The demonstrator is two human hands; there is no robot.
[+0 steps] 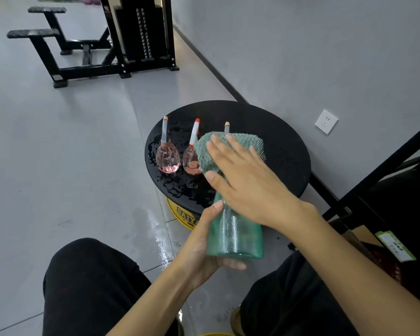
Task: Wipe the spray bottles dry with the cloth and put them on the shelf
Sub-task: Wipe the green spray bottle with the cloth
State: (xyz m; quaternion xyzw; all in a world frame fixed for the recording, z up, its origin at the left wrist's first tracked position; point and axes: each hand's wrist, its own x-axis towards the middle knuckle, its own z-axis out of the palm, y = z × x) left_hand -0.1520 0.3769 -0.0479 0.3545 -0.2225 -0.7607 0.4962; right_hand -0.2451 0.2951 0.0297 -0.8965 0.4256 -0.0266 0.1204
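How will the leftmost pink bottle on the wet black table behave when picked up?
The leftmost pink bottle is probably slippery: water lies on the black table around it. It seems light, with little pink liquid at the bottom. With a tall spray head over a rounded body, it may tip if pushed.

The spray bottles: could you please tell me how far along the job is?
Early. No bottle shows on the visible part of the shelf. In hand: the left hand holds the green bottle while the right hand presses the cloth over its top. Left: two pink bottles and a third nozzle behind the cloth, on the wet table.
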